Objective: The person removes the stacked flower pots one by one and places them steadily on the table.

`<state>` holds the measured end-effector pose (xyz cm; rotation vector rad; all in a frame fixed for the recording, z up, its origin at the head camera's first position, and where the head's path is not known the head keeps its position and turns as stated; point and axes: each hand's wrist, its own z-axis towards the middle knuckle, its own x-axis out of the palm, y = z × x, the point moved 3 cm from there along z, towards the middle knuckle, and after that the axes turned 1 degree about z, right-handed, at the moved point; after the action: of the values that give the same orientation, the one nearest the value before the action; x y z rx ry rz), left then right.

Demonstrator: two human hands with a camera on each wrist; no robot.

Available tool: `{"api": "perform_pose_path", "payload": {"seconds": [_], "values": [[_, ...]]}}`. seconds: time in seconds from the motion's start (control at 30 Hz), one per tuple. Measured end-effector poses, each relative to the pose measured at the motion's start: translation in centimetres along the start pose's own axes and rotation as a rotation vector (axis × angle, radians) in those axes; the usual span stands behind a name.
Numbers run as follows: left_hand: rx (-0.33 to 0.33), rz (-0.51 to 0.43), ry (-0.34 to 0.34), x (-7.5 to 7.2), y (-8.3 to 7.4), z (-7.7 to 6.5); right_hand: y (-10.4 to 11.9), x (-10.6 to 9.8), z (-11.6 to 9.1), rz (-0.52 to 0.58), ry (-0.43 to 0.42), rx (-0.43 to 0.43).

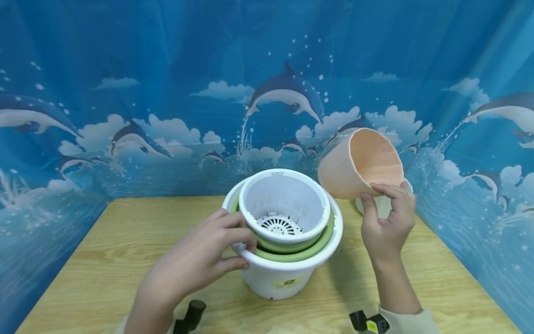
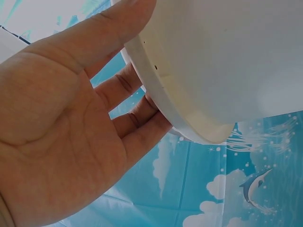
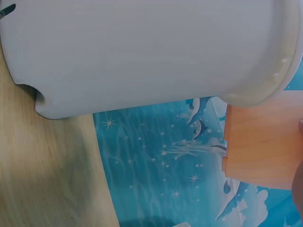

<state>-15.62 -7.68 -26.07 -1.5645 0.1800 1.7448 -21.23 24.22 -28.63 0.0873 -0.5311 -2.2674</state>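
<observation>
A stack of plastic flower pots stands on the table: a large white pot [image 1: 277, 278] outermost, green pots [image 1: 288, 255] inside it, and a white pot with a slotted bottom [image 1: 288, 199] on top. My left hand [image 1: 208, 253] grips the large pot's rim at its left side; in the left wrist view, the hand [image 2: 71, 109] has its thumb and fingers on either side of that rim. Beside the stack, my right hand [image 1: 390, 218] pinches the rim of a peach-coloured pot [image 1: 338, 167], raised and tilted with its mouth towards me. The right wrist view shows this pot [image 3: 260, 142] beyond the white one.
Behind my right hand, a white object [image 1: 383, 204], partly hidden, stands on the table. The wooden table [image 1: 137, 232] meets a blue dolphin-print curtain [image 1: 187, 60] at its back and sides. Black wrist devices [image 1: 193, 313] show at both wrists.
</observation>
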Motion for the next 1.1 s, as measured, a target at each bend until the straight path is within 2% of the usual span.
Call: {"api": "perform_pose_path", "payload": {"seconds": [0.17, 0.37, 0.63, 0.83, 1.1], "values": [[-0.004, 0.000, 0.000, 0.1, 0.0, 0.0, -1.1, 0.2, -0.5, -0.013, 0.040, 0.007], [-0.022, 0.001, 0.008, 0.2, 0.1, 0.0, -1.0, 0.4, -0.8, -0.049, 0.077, 0.015], [-0.004, 0.004, 0.003, 0.1, 0.1, 0.0, -2.5, 0.6, -1.3, -0.072, 0.134, -0.001], [0.000, 0.002, 0.005, 0.1, 0.0, 0.0, -4.0, 0.6, -2.1, -0.088, 0.215, -0.005], [-0.011, -0.003, 0.009, 0.1, 0.0, 0.0, -4.6, 1.0, -2.4, -0.121, 0.337, -0.023]]}}
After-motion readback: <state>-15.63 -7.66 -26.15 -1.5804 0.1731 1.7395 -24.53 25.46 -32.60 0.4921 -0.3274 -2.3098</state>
